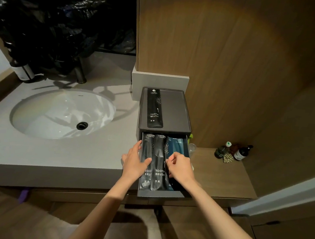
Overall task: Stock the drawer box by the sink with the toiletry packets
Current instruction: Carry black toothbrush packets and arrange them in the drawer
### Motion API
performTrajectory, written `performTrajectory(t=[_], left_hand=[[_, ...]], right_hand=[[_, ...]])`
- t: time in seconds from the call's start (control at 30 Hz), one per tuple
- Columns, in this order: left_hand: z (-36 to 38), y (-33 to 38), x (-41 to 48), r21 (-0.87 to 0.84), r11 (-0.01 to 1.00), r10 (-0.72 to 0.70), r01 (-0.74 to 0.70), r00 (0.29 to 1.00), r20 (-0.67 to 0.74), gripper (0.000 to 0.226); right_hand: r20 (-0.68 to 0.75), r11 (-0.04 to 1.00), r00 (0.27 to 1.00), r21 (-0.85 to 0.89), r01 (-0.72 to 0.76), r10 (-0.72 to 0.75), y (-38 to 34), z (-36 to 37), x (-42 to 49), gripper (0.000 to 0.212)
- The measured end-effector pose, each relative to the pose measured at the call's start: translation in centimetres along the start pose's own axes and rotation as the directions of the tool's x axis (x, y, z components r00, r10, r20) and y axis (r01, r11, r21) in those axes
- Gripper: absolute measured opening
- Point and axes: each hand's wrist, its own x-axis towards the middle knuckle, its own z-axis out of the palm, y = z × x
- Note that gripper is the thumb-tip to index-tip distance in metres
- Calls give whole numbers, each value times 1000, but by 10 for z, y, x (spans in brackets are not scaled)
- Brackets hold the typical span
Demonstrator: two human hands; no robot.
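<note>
Drawer box [174,109]: dark grey, on the grey countertop [57,153] just beyond both hands; its top tray lies past the fingertips and its one drawer is pulled out under them.
Basin [60,112]: white oval bowl sunk in the countertop, well off to the left of the left hand.
Drawer [162,194]: open toward the person, its front wall beneath both wrists; three packets lie lengthwise in it, side by side.
Top toothbrush packet [154,108]: black, printed TOOTH BRUSH, flat on the left side of the tray, beyond the left hand and apart from it.
Left toothbrush packet [147,146]: black, along the drawer's left wall, partly under the left hand.
Middle toothbrush packet [158,156]: black, between the two hands.
Blue packet [178,146]: on the drawer's right side, its near half under the right hand.
Left hand [134,164]: relaxed, fingers straight along the drawer's left edge, thumb resting on the left toothbrush packet.
Right hand [181,166]: fingers curled down, thumb and forefinger pinching at the blue packet's left edge.
Bottles [242,153]: two small ones on a wooden ledge, well to the right of the right hand.
</note>
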Motion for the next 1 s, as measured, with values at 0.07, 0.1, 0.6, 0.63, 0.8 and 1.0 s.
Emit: performTrajectory(t=[0.07, 0.1, 0.6, 0.63, 0.8, 1.0], left_hand=[[0, 0, 0, -2, 1000, -2, 2, 1000, 0, 76], [0, 0, 0, -2, 1000, -2, 2, 1000, 0, 76], [-2, 2, -3, -38, 999, 7, -9, 999, -38, 72], [-3, 4, -4, -38, 999, 4, -6, 999, -44, 74], [-2, 8, -5, -3, 1000, 5, -5, 1000, -29, 86], [1, 9, -8, -16, 1000, -14, 13, 999, -35, 90]], right_hand=[[-3, 999, 1000, -22, 26, -26, 1, -1, 1, 10], [-6, 999, 999, -32, 42, -42, 2, -1, 2, 6], [184, 907, 930, -225, 355, -319, -1, -15, -4, 58], [235, 890, 914, -244, 386, -332, 0, -15, -4, 61], [324, 869, 891, -277, 410, -317, 5, -14, 0, 60], [300, 827, 864, -284, 485, -404, -5, -27, 15, 47]])
